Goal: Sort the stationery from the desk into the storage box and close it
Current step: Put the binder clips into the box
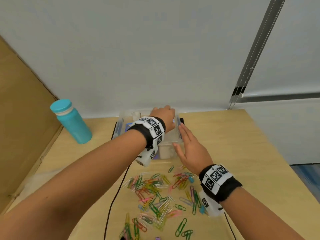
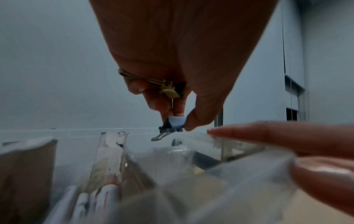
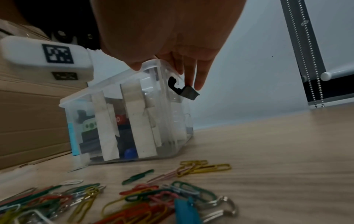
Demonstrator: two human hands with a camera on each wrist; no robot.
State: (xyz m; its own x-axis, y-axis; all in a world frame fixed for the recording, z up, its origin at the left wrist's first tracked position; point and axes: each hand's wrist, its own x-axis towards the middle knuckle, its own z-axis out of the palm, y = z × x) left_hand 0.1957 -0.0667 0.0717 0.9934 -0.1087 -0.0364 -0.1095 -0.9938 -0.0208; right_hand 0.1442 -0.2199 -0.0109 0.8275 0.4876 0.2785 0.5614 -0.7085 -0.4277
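A clear storage box (image 1: pixel 122 118) with dividers stands open at the back of the desk. My left hand (image 1: pixel 164 115) hovers over its far right compartment and pinches a small light-blue binder clip (image 2: pixel 175 123) between thumb and fingers, above the box's divider wall (image 2: pixel 113 151). My right hand (image 1: pixel 186 142) lies flat with straight fingers against the box's right side; its fingertips (image 3: pixel 198 84) touch the black latch (image 3: pixel 186 91). Several coloured paper clips (image 1: pixel 155 193) lie scattered on the desk in front of the box (image 3: pixel 124 113).
A teal bottle (image 1: pixel 72 122) stands left of the box, beside a cardboard panel (image 1: pixel 22 118). A black cable (image 1: pixel 119 187) runs across the desk through the clips. A teal binder clip (image 3: pixel 185 210) lies among them. The wall is right behind the box.
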